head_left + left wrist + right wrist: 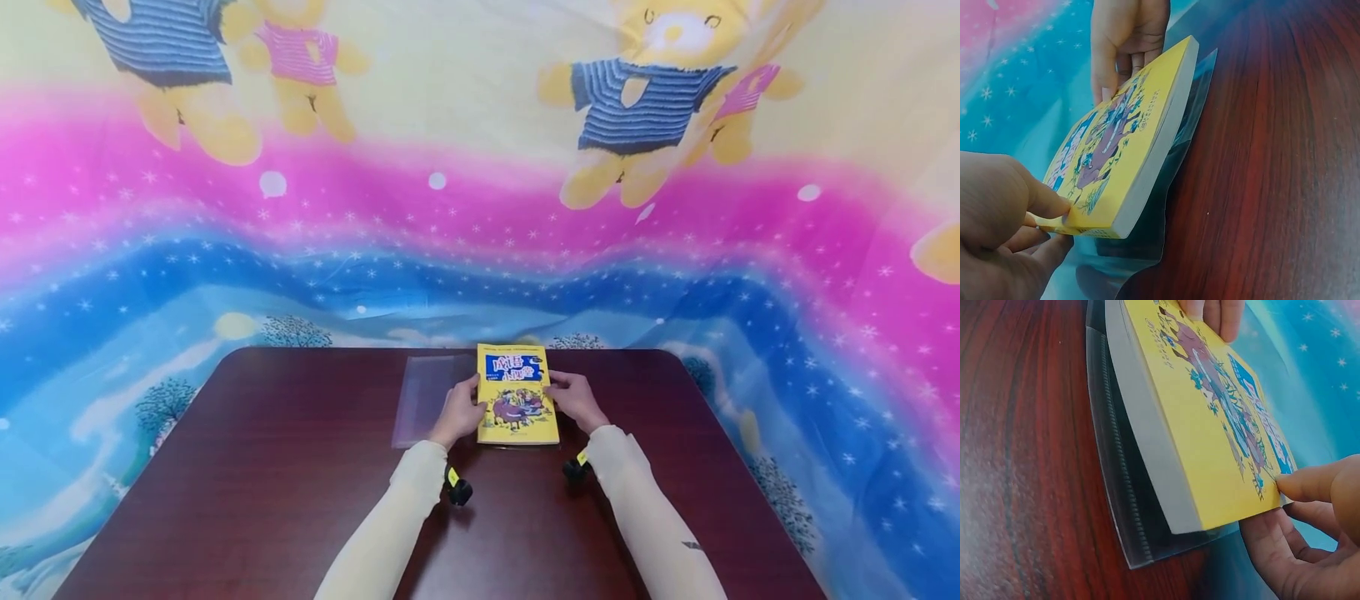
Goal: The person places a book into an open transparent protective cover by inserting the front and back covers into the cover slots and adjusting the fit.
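A yellow paperback book [519, 421] with a blue title panel and a cartoon drawing lies front cover up between both hands. My left hand [459, 412] pinches its left edge, thumb on the front cover and fingers beneath. At the opposite edge, my right hand [577, 398] grips it the same way, as the right wrist view shows. Under the book is a clear plastic book cover [1147, 244], its other half [427, 400] spread to the left. In the right wrist view, a ridged strip runs along the cover's edge [1113, 437] beside the white page block.
The dark red-brown wooden table [300, 467] has rounded far corners. Behind and around it hangs a pink and blue cloth [450, 225] printed with teddy bears and snowflakes. Black wrist cameras [459, 492] sit at the cuffs of the pale sleeves [382, 525].
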`<state>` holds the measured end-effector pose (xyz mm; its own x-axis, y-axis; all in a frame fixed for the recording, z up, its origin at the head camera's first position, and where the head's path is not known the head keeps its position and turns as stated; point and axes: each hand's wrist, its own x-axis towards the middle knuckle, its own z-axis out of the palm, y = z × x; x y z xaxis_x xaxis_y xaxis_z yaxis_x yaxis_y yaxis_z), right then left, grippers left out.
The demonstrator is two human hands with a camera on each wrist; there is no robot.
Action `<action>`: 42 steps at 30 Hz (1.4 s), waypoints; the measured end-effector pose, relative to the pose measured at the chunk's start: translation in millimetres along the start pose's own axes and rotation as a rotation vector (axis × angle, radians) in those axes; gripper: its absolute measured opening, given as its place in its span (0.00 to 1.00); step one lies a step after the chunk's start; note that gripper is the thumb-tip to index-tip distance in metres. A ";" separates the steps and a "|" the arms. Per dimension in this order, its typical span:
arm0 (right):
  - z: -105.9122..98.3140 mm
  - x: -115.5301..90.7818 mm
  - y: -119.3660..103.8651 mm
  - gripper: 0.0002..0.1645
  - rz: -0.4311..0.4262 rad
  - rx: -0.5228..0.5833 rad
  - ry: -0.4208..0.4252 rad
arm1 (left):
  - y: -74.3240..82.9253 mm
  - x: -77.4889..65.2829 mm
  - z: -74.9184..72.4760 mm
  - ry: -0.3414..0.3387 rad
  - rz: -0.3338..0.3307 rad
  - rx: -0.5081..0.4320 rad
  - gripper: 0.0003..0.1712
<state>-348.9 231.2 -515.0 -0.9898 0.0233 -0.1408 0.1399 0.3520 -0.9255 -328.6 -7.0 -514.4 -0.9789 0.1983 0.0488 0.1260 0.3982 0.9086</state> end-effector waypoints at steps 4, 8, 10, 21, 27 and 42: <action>0.5 0.2 -0.7 0.32 0.006 -0.027 0.006 | 0.2 1.5 1.1 -0.009 0.028 0.076 0.35; 1.7 1.0 -0.4 0.33 0.015 -0.068 -0.001 | -1.4 3.1 3.3 -0.017 0.049 0.180 0.31; 2.0 1.8 0.0 0.34 0.016 -0.088 -0.004 | -1.3 4.4 4.5 -0.021 0.057 0.219 0.30; 9.6 2.4 2.2 0.34 0.002 -0.201 0.002 | 1.8 4.4 7.9 -0.064 0.064 0.399 0.27; 14.3 2.3 0.1 0.33 -0.039 -0.234 0.026 | 1.2 6.0 7.3 -0.058 0.076 0.467 0.11; 17.1 3.3 1.2 0.29 -0.040 -0.274 0.037 | 0.1 2.8 13.9 -0.078 0.051 0.496 0.29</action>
<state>-351.5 215.8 -522.5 -0.9954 0.0370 -0.0888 0.0934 0.5927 -0.8000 -329.1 6.0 -519.9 -0.9568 0.2879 0.0397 0.2535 0.7600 0.5985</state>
